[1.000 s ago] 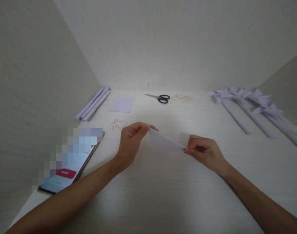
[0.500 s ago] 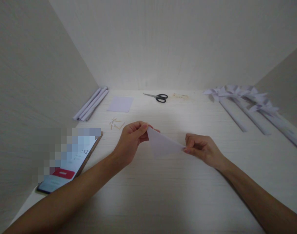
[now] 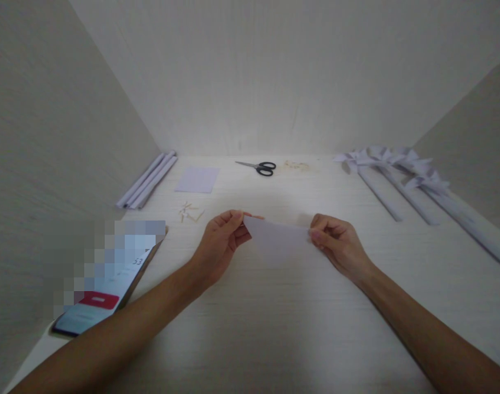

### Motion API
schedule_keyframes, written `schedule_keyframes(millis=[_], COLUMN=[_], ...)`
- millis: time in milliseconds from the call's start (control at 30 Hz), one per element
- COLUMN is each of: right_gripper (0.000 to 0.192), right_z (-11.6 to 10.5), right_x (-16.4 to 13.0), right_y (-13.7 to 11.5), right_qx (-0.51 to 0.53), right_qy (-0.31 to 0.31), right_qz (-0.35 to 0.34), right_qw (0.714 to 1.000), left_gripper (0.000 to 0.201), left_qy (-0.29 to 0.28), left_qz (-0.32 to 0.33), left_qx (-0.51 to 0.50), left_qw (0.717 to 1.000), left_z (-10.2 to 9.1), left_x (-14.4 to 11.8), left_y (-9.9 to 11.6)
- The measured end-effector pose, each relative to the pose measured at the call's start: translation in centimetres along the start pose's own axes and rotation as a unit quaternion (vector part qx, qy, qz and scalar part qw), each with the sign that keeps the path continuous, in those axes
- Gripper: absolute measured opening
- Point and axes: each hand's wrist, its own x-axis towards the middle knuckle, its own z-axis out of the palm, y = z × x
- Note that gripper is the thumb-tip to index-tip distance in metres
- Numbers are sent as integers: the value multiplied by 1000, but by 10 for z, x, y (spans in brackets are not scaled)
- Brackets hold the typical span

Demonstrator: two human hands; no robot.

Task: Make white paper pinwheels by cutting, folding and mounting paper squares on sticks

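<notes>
Small white folded sheet of paper [image 3: 277, 236] held above the pale wood-grain table [image 3: 274, 328], stretched between both hands. Left hand [image 3: 221, 241] pinches the paper's left corner between thumb and fingertips; right hand [image 3: 338, 243] pinches the right edge likewise. Paper spans the gap between the hands, its top edge near level, its lower part hanging toward the table.

Around: black-handled scissors [image 3: 258, 166] near the back wall; flat pale lilac paper square [image 3: 197, 180] left of them; rolled white paper tubes [image 3: 146, 174] along the left wall; small wooden sticks [image 3: 188, 212] just beyond the left hand; white paper pinwheels on rolled stems [image 3: 397, 175] at right; phone [image 3: 106, 290] beside the left forearm.
</notes>
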Motion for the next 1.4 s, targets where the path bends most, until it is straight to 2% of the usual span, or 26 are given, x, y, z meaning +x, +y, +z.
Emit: schedule_keyframes(millis=[133,233,333,400,533,733,867,1067,1267,1400], right_gripper=[20,20,20,19,17,13,14,11,17,21], right_z=[11,19,20,18,11,10,15,20,23,25], right_x=[3,3,3,3,3,0,-2,-2,-4,-6], right_y=[1,-2,-1,1,6,6,3,-2,-6,-6], right_qx=[111,165,176,165,110,34,55,191,220,206], right_qy=[110,139,168,196,237,212,194,164,99,101], right_qz=[2,24,25,18,-1,-17,-4,78,126,128], right_qw=[988,976,969,966,965,977,979,965,962,965], left_gripper=[12,14,16,16,15,12,18,21,25,26], left_qy=[48,75,86,68,-3,-102,-136,-120,-105,-97], left_qz=[38,39,46,48,23,-22,-41,-64,-60,-51], left_qx=[0,8,65,130,245,350,403,423,469,482], left_qw=[998,996,993,988,969,931,904,896,875,869], left_z=[2,2,0,-3,-4,1,2,3,1,1], left_x=[1,1,2,2,3,-2,-7,-8,-5,-7], left_y=[-10,-17,-20,-18,-12,-12,-16,-20,-21,-22])
